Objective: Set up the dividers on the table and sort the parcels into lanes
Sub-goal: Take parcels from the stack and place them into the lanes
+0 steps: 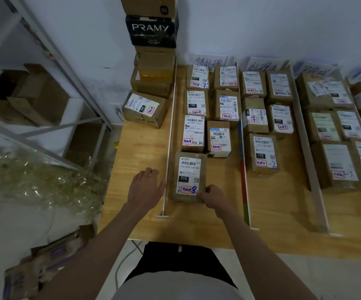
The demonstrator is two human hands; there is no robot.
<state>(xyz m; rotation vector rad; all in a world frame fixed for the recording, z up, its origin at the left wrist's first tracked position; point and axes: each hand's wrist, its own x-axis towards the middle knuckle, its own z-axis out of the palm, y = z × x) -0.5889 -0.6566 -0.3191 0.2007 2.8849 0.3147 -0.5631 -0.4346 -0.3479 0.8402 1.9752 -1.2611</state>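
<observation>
Parcel (pixel 188 176): label reads 010-010-L30-551 — "010"
Right hand (pixel 212 197): pinches its near corner
Left hand (pixel 145 185): spread beside white divider (pixel 169 144)
Black box (pixel 152 29): PRAMY

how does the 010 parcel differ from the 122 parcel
The 010 parcel lies in the leftmost lane against the white divider; the 122 parcel lies one lane to the right. The right hand grips the 010 parcel's near corner; nothing touches the 122 parcel. Blue pen reads 2 and 8 on the 010, -2 on the 122. Both are brown boxes with white labels.
</observation>
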